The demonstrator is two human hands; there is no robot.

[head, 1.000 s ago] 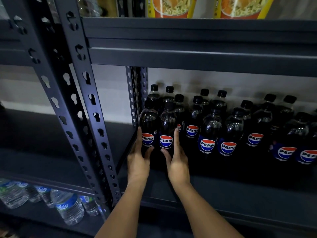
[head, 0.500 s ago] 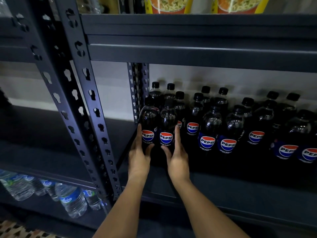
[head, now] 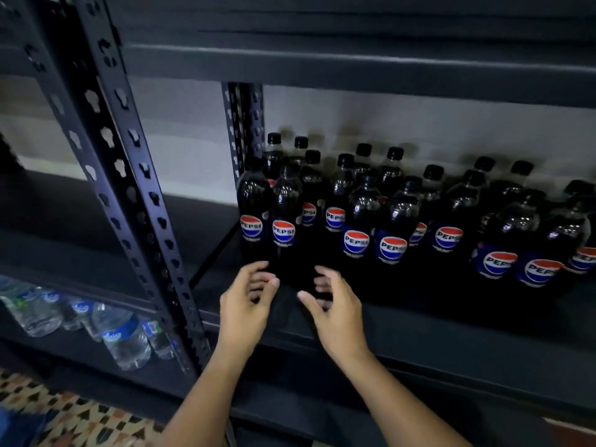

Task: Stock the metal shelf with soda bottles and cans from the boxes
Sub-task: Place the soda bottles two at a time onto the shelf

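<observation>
I'm watching both hands hanging just near of the front Pepsi bottles (head: 283, 221) on the metal shelf (head: 419, 330); left hand (head: 246, 301) and right hand (head: 335, 304) are holding nothing, fingers loosely curled. Bottles are standing upright, long axis vertical, caps up, labels facing near. I'm judging them full, heavy, rigid, slick; best gripping mid-body.

Left hand (head: 246, 303) and right hand (head: 335, 304) side by side, fingers loosely curled, empty
</observation>
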